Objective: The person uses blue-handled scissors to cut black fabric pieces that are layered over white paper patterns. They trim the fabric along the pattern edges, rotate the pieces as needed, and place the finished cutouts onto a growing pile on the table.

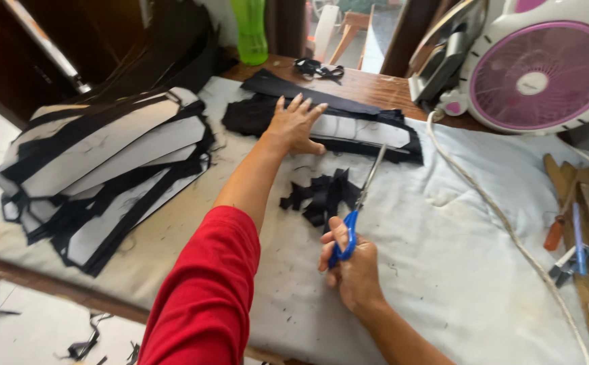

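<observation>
My left hand [296, 125] lies flat, fingers spread, on a black-and-white fabric piece [348, 128] near the worktop's far edge. My right hand [353, 265] grips blue-handled scissors [358, 209], blades shut, pointing at the fabric. Black scraps [321, 195] lie mid-worktop. Stacked cut pieces [102, 169] sit at the left edge.

A stack of black and white cut fabric pieces [98, 169] lies at my far left on the pale cloth-covered bench [456, 270]. A green plastic bottle [250, 30] stands at the back edge, with a tangle of black strap [318, 69] near it on the bare wood. To my right sits a white fan with a pink grille [543, 74], an iron [443, 57] just beside it, and a white cord [504, 223] trails across the cloth. An orange-handled screwdriver [555, 230] and pens [578, 236] rest at the right edge.
</observation>
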